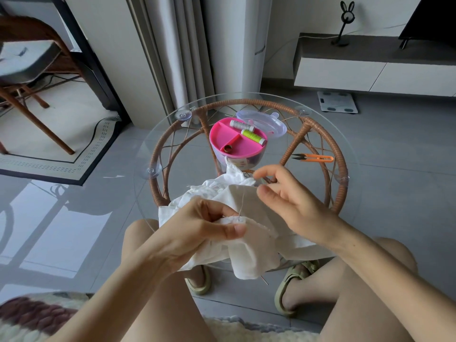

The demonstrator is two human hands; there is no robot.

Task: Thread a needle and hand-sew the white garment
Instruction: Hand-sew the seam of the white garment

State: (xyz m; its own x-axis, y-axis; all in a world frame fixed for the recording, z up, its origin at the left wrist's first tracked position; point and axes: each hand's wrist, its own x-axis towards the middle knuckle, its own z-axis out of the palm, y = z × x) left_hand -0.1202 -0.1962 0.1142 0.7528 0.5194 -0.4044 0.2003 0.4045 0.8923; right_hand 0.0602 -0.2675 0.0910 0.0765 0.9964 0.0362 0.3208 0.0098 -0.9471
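Our left hand [209, 228] pinches the white garment [249, 253], thumb pinning the hem. Thread [241, 203] rises just beside that pinch. Our right hand [291, 196] hovers over the cloth, fingers loose and apart. Past its fingertips sits the pink sewing box [222, 134].

You count two hands: left hand [195, 228], right hand [296, 201]. One white garment [251, 245]. At 12 o'clock: two thread spools [253, 137], one pink tray [223, 134], one clear lid [271, 124], one brass ring [228, 148]. One orange snips [318, 158] at 2 o'clock. Two sandals [291, 290] at 6.
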